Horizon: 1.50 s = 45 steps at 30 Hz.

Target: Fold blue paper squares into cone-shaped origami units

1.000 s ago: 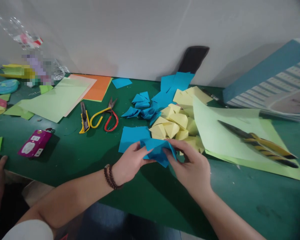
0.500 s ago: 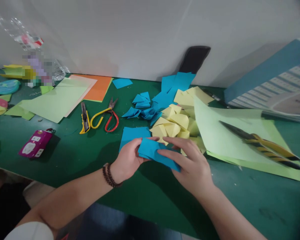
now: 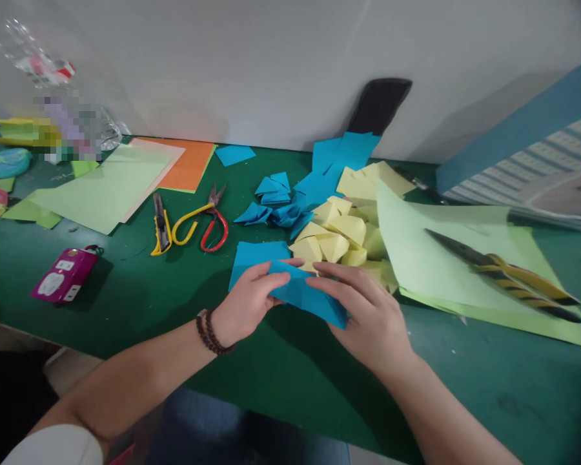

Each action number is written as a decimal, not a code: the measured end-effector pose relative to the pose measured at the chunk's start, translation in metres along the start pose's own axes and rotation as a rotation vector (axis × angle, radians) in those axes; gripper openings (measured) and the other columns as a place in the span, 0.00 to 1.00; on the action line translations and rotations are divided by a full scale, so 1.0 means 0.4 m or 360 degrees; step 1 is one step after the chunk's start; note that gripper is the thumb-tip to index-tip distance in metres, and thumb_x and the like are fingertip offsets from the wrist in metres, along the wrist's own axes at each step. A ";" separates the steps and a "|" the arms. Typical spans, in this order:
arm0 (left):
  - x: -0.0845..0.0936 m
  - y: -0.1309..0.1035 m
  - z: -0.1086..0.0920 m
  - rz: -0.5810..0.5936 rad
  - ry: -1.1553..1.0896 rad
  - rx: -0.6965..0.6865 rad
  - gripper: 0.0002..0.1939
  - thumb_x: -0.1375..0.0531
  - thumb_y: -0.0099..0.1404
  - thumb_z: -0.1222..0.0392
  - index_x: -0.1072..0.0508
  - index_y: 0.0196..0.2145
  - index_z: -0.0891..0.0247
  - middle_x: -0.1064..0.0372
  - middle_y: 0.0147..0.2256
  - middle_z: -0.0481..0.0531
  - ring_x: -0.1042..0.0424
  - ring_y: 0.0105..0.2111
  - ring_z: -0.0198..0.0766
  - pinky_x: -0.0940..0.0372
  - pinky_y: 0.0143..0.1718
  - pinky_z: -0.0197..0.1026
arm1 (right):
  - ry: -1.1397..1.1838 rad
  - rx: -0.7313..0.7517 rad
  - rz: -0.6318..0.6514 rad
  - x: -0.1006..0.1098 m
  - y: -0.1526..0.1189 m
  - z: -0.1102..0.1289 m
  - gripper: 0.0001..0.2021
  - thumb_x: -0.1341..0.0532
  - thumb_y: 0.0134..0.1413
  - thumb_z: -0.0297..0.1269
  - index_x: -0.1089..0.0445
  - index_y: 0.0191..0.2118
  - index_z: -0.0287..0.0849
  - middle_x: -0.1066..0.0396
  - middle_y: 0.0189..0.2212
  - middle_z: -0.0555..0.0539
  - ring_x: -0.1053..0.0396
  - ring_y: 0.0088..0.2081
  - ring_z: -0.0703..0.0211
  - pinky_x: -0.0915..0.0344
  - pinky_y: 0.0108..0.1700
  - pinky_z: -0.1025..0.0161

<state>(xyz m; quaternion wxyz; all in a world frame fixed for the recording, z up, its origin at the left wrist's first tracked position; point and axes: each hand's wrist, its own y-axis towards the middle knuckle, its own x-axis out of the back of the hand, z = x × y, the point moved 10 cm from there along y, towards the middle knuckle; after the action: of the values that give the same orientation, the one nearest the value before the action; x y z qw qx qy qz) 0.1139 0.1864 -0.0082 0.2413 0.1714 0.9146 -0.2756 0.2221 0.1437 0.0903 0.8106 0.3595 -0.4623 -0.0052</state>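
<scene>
Between my two hands is a folded piece of blue paper (image 3: 303,290), held above the green table. My left hand (image 3: 249,297) pinches its left end, thumb on top and fingers beneath. At the right end my right hand (image 3: 368,310) grips it, with fingertips on its upper face. Just behind my left hand lies a flat blue sheet (image 3: 256,255). Beyond my hands sit a heap of folded yellow papers (image 3: 334,236) and several folded blue pieces (image 3: 274,188).
Red-and-yellow scissors (image 3: 214,219) and a yellow cutter (image 3: 161,226) lie left of the blue pieces. A purple box (image 3: 65,274) is farther left. Black-and-yellow scissors (image 3: 503,271) rest on light green sheets (image 3: 430,245) at right. A plastic bottle (image 3: 33,61) stands back left.
My left thumb has moved right onto the top of the blue paper, which now looks flatter and less layered at its left end. The view has shifted slightly.
</scene>
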 end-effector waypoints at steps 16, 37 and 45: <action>0.006 0.008 -0.008 0.0005 0.0265 -0.0125 0.17 0.29 0.52 0.53 0.18 0.39 0.62 0.22 0.37 0.53 0.26 0.40 0.42 0.31 0.45 0.43 | -0.0037 -0.0054 -0.0215 0.036 0.011 0.004 0.13 0.41 0.55 0.23 0.31 0.44 0.45 0.23 0.35 0.46 0.25 0.37 0.56 0.28 0.39 0.59; 0.011 -0.011 -0.065 -0.0098 0.0848 -0.0426 0.04 0.34 0.55 0.60 0.21 0.29 0.63 0.24 0.33 0.51 0.27 0.37 0.37 0.34 0.38 0.37 | 0.0142 -0.0129 -0.0177 0.027 0.011 0.010 0.08 0.39 0.55 0.25 0.29 0.39 0.45 0.24 0.32 0.48 0.25 0.34 0.58 0.29 0.36 0.61; 0.011 -0.005 -0.065 -0.0088 0.0891 -0.0426 0.05 0.35 0.55 0.60 0.22 0.26 0.64 0.27 0.33 0.51 0.28 0.35 0.36 0.32 0.36 0.36 | 0.0161 -0.0040 -0.0189 0.025 0.010 0.019 0.13 0.41 0.54 0.20 0.29 0.39 0.45 0.23 0.32 0.47 0.25 0.35 0.57 0.29 0.38 0.59</action>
<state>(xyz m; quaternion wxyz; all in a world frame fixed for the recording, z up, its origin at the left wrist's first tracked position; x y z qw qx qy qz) 0.1004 0.2010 0.0093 -0.0071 0.1825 0.9780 -0.1013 0.2208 0.1387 0.1025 0.8356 0.3759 -0.3985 -0.0408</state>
